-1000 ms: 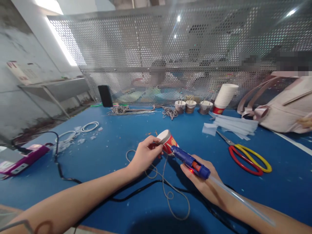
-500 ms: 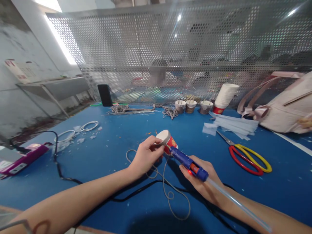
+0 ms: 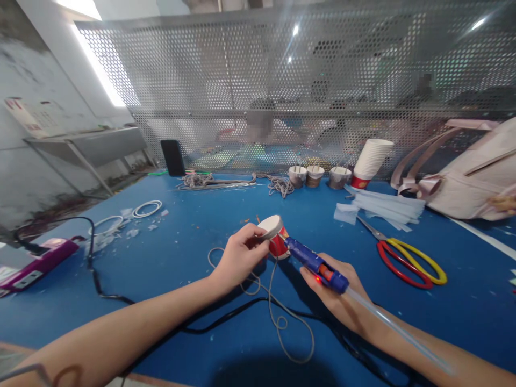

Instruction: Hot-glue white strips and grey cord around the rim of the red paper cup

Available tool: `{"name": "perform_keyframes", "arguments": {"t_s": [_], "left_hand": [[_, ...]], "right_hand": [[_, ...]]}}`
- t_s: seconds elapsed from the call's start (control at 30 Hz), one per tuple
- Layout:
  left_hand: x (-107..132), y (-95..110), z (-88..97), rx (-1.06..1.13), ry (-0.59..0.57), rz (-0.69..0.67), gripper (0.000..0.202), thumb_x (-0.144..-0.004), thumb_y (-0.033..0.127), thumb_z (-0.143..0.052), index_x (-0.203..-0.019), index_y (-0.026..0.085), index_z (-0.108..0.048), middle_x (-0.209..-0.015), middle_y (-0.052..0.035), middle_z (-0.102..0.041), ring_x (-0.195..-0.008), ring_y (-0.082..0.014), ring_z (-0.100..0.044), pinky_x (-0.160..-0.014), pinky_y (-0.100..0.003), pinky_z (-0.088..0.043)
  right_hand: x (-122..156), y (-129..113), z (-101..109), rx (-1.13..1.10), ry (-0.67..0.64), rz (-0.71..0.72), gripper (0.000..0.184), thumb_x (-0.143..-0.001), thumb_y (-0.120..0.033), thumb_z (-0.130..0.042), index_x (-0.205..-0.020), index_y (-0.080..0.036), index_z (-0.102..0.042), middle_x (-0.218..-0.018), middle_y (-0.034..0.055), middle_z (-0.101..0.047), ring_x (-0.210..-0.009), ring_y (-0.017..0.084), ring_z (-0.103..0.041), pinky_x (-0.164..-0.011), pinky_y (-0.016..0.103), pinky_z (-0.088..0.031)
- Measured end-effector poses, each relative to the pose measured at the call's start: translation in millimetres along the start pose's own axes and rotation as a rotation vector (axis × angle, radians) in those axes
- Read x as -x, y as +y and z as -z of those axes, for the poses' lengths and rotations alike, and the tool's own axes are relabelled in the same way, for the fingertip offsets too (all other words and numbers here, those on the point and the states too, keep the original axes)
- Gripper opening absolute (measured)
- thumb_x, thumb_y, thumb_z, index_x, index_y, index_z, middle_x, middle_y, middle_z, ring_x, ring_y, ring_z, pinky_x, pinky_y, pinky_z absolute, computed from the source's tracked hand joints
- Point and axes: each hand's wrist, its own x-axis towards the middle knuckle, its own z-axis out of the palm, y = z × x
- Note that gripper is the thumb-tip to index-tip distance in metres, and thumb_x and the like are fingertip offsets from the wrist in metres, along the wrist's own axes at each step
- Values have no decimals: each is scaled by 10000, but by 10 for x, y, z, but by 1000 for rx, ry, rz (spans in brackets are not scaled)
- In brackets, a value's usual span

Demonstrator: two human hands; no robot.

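Observation:
A red and white paper cup (image 3: 278,244) is tilted on the blue table, with grey cord wound along its rim. My left hand (image 3: 242,255) is closed on the cup at its rim, fingers pinching near the cord. The loose grey cord (image 3: 281,322) trails down from the cup and loops on the table. My right hand (image 3: 342,293) is wrapped round a blue glue gun (image 3: 316,263), whose red light is lit. The gun's nozzle points at the cup's rim; whether it touches I cannot tell. A clear glue stick (image 3: 397,328) sticks out of its back end.
Red and yellow scissors (image 3: 411,263) lie at the right beside pale strips (image 3: 389,207). Stacked cups (image 3: 373,161) and several wrapped cups (image 3: 314,176) stand along the perforated screen. A black cable (image 3: 226,317) runs from the purple power strip (image 3: 40,263) under my arms.
The glue gun and my right hand have shifted slightly right and down. The cup has turned a little more upright in my left hand, its red side showing more.

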Motion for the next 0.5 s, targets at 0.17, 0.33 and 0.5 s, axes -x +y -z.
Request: {"name": "perform_keyframes", "arguments": {"t_s": [0.17, 0.33, 0.5], "left_hand": [[-9, -6, 12, 31, -12, -6, 30, -696, 196, -553, -682, 172, -545, -586, 44, -518, -485, -81, -509, -479, -198, -409], [-23, -11, 25, 11, -25, -16, 39, -685, 198, -534, -656, 172, -540, -599, 43, -522, -502, -83, -509, -505, -209, -410], [-25, 9, 36, 16, -44, 2, 44, -690, 204, -524, -658, 174, -530, -580, 49, -503, -495, -82, -490, -515, -215, -395]], "right_hand": [[-24, -54, 20, -2, 1, -18, 218, -843, -290, -535, -655, -204, -465, -538, -55, -472, -455, 84, -416, -469, 200, -379], [-20, -85, 25, -23, -41, 0, 216, -845, -296, -524, -659, -202, -466, -549, -51, -492, -463, 84, -433, -464, 197, -371], [-40, -123, 60, -36, -7, -114, 256, -842, -331, -520, -632, -205, -444, -528, -53, -454, -458, 88, -401, -464, 205, -381]]}}
